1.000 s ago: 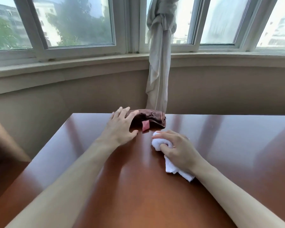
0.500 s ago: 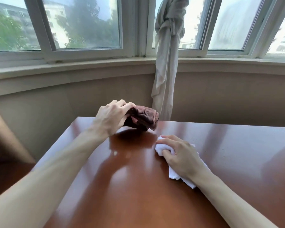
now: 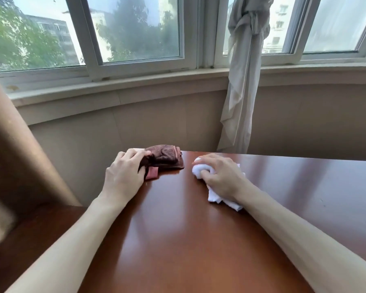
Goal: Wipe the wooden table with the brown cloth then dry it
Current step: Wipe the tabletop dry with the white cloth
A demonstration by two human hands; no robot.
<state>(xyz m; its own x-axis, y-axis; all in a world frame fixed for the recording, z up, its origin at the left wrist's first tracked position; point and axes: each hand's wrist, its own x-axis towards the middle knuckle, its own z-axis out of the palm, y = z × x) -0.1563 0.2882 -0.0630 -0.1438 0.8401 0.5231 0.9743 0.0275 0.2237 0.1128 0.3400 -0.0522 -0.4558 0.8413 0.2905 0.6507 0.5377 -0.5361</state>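
The wooden table [image 3: 199, 240] fills the lower part of the view, its glossy red-brown top catching pale reflections from the window [image 3: 135, 30] beyond its far edge. The brown cloth [image 3: 164, 158] lies bunched at the table's far edge, close to the far left corner, with a small pink tag [image 3: 152, 173] sticking out from its near side and resting on the wood. The left hand [image 3: 125, 176] is on the left end of this cloth: the fingers are curled over the fabric and the thumb is tucked against its near side, so the hand grips the bundle while the cloth sits on the table. To the right of the brown cloth, and apart from it with a strip of bare wood between them, the right hand [image 3: 220, 176] holds a white cloth [image 3: 201, 171] down on the table; its fingers curl round the wadded front of the cloth, and a loose crumpled tail of white fabric spills out from under the wrist toward the near side. Whether the palm presses flat on that cloth is hard to judge from this angle. Behind the table's far edge, a pale knotted curtain [image 3: 243, 85] hangs from the window down past the sill [image 3: 135, 85], ending just beyond the wood.
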